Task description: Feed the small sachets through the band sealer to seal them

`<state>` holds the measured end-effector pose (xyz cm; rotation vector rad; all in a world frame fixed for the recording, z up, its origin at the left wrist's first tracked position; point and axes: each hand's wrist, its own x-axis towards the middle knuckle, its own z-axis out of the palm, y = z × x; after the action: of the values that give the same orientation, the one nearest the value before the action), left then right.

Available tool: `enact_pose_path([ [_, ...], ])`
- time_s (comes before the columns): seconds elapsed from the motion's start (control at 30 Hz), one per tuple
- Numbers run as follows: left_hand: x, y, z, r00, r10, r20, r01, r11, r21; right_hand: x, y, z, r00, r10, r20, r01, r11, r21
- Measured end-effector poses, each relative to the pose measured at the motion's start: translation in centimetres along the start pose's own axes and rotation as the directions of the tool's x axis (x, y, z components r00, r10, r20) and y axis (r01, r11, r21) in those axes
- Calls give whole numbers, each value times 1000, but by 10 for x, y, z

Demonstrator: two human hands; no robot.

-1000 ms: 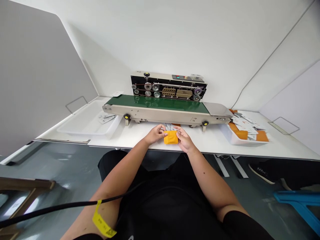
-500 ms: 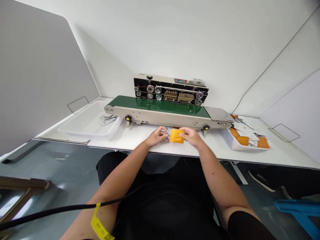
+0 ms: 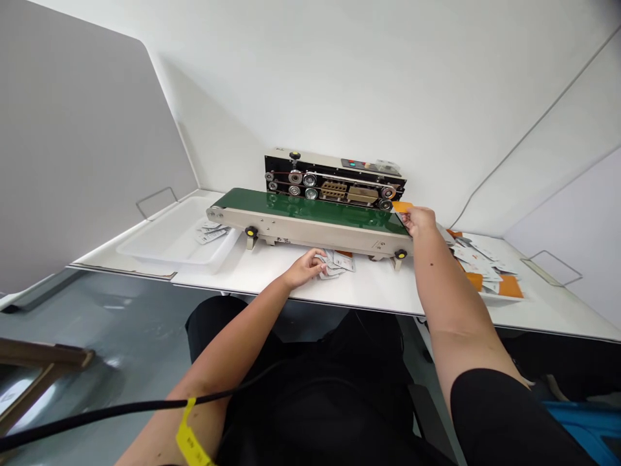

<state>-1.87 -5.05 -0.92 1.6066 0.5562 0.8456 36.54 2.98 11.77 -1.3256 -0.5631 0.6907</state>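
Note:
My right hand [image 3: 420, 221] is closed on an orange packet [image 3: 402, 206]. It holds the packet up at the right end of the band sealing machine [image 3: 334, 181], beside the rollers and just above the green conveyor belt [image 3: 310, 208]. My left hand [image 3: 306, 266] rests on the table in front of the machine, its fingers curved and apart. Its fingertips touch the left edge of a small fanned pile of white and grey packets [image 3: 343, 261]. A bit of orange shows at the back of that pile, partly under the conveyor frame.
On the left, a white plastic bin [image 3: 160, 249] holds several grey-white packets [image 3: 212, 232]. A heap of orange and white packets [image 3: 485, 262] fills a bin on the right, partly hidden by my right forearm. A black cable with a yellow tag [image 3: 191, 437] crosses my left arm.
My right hand has carried the orange packet from beside my left hand up and right to the machine's right end. My left hand has stayed in place, and the packet pile shows more.

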Motion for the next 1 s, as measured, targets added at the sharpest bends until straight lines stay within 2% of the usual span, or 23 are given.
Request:
enact_pose_path([
  [0.1, 1, -2, 0, 1000, 6, -3, -6, 1000, -9, -4, 1, 22, 998, 59, 32, -59, 998, 5],
  [0.27, 1, -4, -1, 1000, 3, 5, -3, 1000, -10, -19, 5, 53, 992, 83, 98, -82, 997, -15],
  [0.37, 2, -6, -2, 1000, 7, 15, -7, 1000, -1, -34, 10, 60, 986, 54, 156, -41, 996, -85],
  [0.47, 2, -9, -3, 1000, 9, 17, -9, 1000, 9, -49, 16, 61, 979, -48, 196, 87, 977, -195],
  [0.53, 2, -9, -2, 1000, 4, 17, -5, 1000, 9, -56, 19, 63, 972, -97, 216, 141, 969, -201],
  [0.67, 2, -9, -2, 1000, -6, 16, 6, 1000, 7, -63, 18, 70, 974, -71, 213, 96, 989, -112],
  [0.77, 1, -10, -2, 1000, -4, 7, 4, 1000, 0, -59, 14, 62, 981, -95, 170, 97, 995, -1],
  [0.83, 1, -11, -2, 1000, -3, 16, 3, 1000, -4, -53, 13, 44, 974, -193, 119, 182, 979, 90],
  [0.93, 2, -12, -2, 999, -4, 38, 4, 1000, -1, -39, 12, 11, 951, -293, -95, 304, 941, 147],
  [1.0, 2, -13, -3, 999, -5, 39, 5, 1000, 6, -28, 11, -5, 944, -237, -230, 271, 954, 131],
])
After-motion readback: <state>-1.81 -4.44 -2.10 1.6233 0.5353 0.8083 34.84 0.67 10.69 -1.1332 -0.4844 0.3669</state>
